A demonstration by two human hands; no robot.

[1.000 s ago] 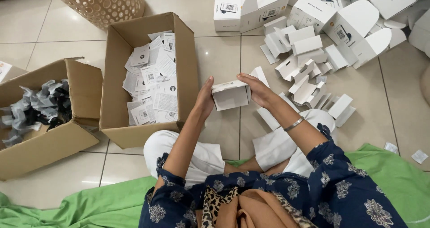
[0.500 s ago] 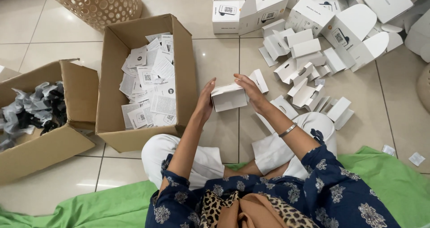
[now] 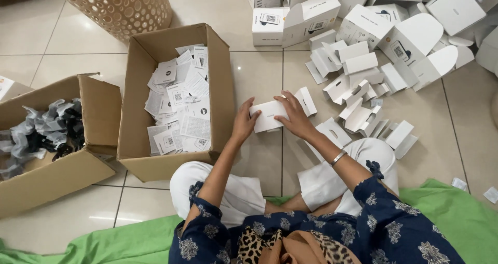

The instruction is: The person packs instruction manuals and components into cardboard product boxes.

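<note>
Overhead, the small white folded cardboard box (image 3: 270,116) is partly hidden by the right hand (image 3: 294,116), whose fingers lie clamped across its top, while the left hand (image 3: 244,124) grips its near end. It looks plain, oblong and unmarked, held above the pale floor tiles (image 3: 259,72) just right of the brown cardboard carton of printed leaflets (image 3: 176,100), whose print is too small to make out.

White small box (image 3: 270,116), brown carton (image 3: 136,155), green cloth (image 3: 456,217).

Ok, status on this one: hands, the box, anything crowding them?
Left hand and right hand both gripping small white box, held over the floor tiles. Open cardboard box of paper slips just left; loose white inserts piled right. Nothing blocking.
</note>
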